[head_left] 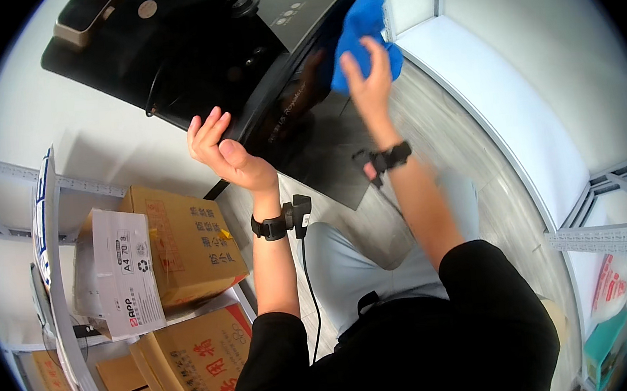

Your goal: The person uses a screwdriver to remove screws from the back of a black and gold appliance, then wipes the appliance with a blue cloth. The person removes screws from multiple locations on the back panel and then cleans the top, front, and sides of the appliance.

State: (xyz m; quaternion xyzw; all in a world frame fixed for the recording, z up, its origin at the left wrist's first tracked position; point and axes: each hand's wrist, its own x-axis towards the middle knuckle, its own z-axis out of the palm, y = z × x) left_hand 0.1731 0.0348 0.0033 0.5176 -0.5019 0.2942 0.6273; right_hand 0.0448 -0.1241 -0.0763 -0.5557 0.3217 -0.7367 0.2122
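A tall glossy black appliance (195,66) fills the upper middle, with a dark grey top panel (300,11) and a shiny front (300,109). My right hand (368,86), slightly blurred, has a blue cloth (360,29) at the front's right edge. Part of the cloth is bunched behind the fingers. By the appliance's lower left corner is my left hand (231,154), its fingers loosely curled and apart, with nothing visible in it. Whether its fingertips touch the black surface I cannot tell. Each wrist wears a black strap with a small device.
Cardboard boxes (186,241) and a white carton (119,274) stand on metal shelving (80,342) at left. A white shelf (495,95) curves along the right, with a teal box (607,342) low down. Wood-look floor (507,204) lies between. A black cable (308,290) hangs from my left wrist.
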